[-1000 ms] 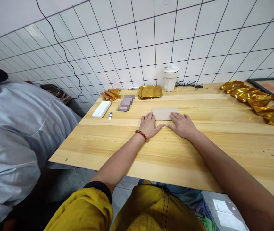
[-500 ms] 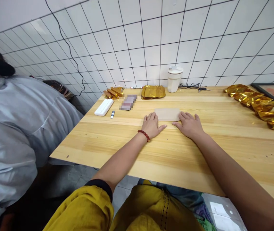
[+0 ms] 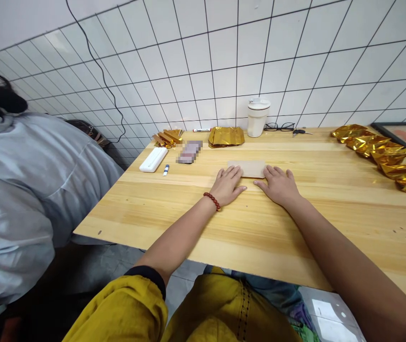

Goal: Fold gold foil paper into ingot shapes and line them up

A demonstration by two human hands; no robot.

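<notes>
– Slid inward since half a second ago: left hand (image 3: 228,185), now with fingers over the left end of the tan sheet (image 3: 253,168).
– And the right hand (image 3: 278,185)?
– Kept at the right end, fingertips by the edge.
– Holding tight?
– No. Grip flat and spread on both sides, thumbs pointing at each other, not wrapped around anything.
– Why like that?
– Maybe to stop both ends slipping on the desk (image 3: 259,237). Gold foil stack (image 3: 226,137), white cup (image 3: 258,119) and black glasses (image 3: 280,127) set back by the tiled wall (image 3: 220,61), likely to stay out of the way of the arms.
– Looking how, between the hands?
– Plain, thin and long, with a brown line along the near edge. Lying flat in front of the gold foil stack. Too small to tell paper from card.
</notes>
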